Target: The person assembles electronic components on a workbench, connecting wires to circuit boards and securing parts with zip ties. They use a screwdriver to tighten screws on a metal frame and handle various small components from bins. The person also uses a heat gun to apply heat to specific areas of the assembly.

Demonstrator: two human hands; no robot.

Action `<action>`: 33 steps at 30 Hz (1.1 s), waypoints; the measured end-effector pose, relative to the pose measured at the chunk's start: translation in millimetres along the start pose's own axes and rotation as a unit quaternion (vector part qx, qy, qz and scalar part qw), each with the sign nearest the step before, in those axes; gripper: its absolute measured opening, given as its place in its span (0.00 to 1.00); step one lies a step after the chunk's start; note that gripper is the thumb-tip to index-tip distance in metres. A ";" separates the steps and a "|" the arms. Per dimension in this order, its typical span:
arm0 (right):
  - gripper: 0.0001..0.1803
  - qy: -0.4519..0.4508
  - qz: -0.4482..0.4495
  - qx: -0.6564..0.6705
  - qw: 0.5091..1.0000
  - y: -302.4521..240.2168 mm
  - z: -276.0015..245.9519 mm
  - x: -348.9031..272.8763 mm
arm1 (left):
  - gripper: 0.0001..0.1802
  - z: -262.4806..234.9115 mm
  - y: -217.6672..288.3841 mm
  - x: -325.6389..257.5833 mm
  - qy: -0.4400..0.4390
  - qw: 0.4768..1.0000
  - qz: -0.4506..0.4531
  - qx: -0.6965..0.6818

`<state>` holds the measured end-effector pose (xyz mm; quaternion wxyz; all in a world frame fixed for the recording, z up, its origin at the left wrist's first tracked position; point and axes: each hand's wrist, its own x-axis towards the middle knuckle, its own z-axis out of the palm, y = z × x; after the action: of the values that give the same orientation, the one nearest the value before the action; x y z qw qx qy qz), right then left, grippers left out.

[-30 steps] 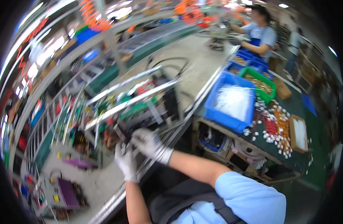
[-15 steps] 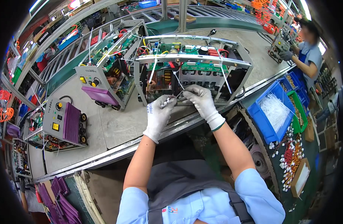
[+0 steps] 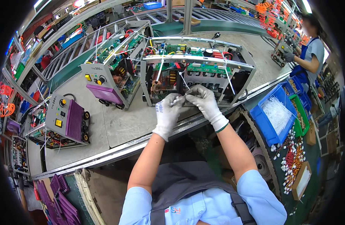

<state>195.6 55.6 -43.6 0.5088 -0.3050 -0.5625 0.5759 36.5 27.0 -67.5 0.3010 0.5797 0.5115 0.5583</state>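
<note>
An open metal chassis (image 3: 196, 60) with green circuit boards, coils and wires stands on the grey workbench (image 3: 127, 123) right in front of me. Both my hands wear white gloves. My left hand (image 3: 167, 112) and my right hand (image 3: 205, 102) meet at the chassis's lower front edge. Together they pinch a thin white cable tie (image 3: 178, 98) between the fingertips. More white ties hang from the chassis's top rail.
A second open unit (image 3: 114, 67) with a purple panel stands to the left, a third grey and purple unit (image 3: 67, 120) further left. A blue bin of white cable ties (image 3: 275, 114) sits at right. Another person (image 3: 309, 56) works at the far right.
The view has swung from the right side of the bench to face the chassis squarely. My hands have stayed together at its front edge, holding the tie.
</note>
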 end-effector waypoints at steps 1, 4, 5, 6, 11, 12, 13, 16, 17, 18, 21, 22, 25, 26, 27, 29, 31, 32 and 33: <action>0.06 -0.001 -0.005 0.000 1.000 0.4 -1.2 -1.3 | 0.11 1.4 14.2 0.2 -0.015 0.999 -0.039 0.023; 0.05 0.056 -0.010 -0.153 0.987 0.6 0.7 -8.6 | 0.13 3.7 20.8 -6.4 0.073 0.995 0.028 0.069; 0.04 0.091 -0.209 -0.331 0.916 -4.1 10.6 -14.4 | 0.14 3.5 17.7 -7.3 0.112 0.994 -0.008 0.011; 0.05 0.076 -0.233 -0.324 0.914 2.2 18.3 -21.9 | 0.16 -2.1 16.1 -7.9 0.132 0.991 -0.012 -0.037; 0.06 0.015 -0.163 -0.322 0.932 46.2 32.0 -44.2 | 0.12 -14.7 13.0 0.0 -0.035 0.991 -0.113 -0.058; 0.07 0.007 -0.102 -0.270 0.957 59.5 28.3 -49.5 | 0.11 -13.9 17.6 1.8 -0.047 0.993 -0.111 -0.020; 0.10 0.030 -0.021 -0.143 0.989 58.4 31.5 -52.7 | 0.11 -17.6 23.7 2.0 -0.056 0.992 -0.111 0.021; 0.22 0.077 0.158 0.185 0.967 24.8 32.3 -52.5 | 0.10 -20.8 38.5 7.4 -0.077 0.986 -0.115 0.091; 0.22 0.067 0.156 0.217 0.961 26.3 26.3 -45.1 | 0.10 -19.9 34.9 8.6 -0.083 0.984 -0.116 0.105; 0.23 0.057 0.153 0.250 0.955 31.2 17.6 -36.2 | 0.10 -18.0 30.2 8.2 -0.089 0.982 -0.116 0.118; 0.24 0.122 0.136 0.206 0.961 36.0 7.4 -16.3 | 0.10 -16.6 19.6 16.3 -0.059 0.983 -0.133 0.110; 0.24 0.149 0.135 0.190 0.961 36.1 11.4 -12.7 | 0.10 -18.2 15.1 18.3 -0.043 0.979 -0.141 0.138; 0.19 0.125 0.178 0.150 0.964 28.9 4.5 -10.0 | 0.10 -14.8 -10.3 26.1 -0.018 0.958 -0.027 0.285; 0.18 0.102 0.189 0.132 0.968 23.0 -4.5 -9.8 | 0.10 -15.5 -5.0 30.0 -0.020 0.948 0.012 0.318; 0.17 0.079 0.197 0.077 0.974 14.9 -12.7 -20.3 | 0.10 -24.5 1.2 17.8 -0.042 0.922 0.051 0.380; 0.14 0.061 0.098 0.028 0.993 0.6 0.3 -46.6 | 0.10 -30.4 17.8 -12.0 -0.020 0.921 0.110 0.373; 0.12 0.017 -0.015 -0.079 0.997 -6.7 11.3 -74.2 | 0.13 -25.1 43.1 -41.3 -0.123 0.913 0.092 0.379; 0.12 -0.017 -0.081 -0.180 0.980 -7.4 15.3 -81.7 | 0.14 -23.5 44.7 -52.2 -0.188 0.899 0.087 0.385; 0.09 -0.025 -0.136 -0.283 0.949 -13.7 16.0 -89.8 | 0.16 -23.2 39.5 -62.5 -0.224 0.894 0.096 0.375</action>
<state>210.8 -35.3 -47.4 0.4612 -0.3425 -0.7509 0.3258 33.7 -47.9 -47.8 0.1128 0.8054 0.5439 0.2066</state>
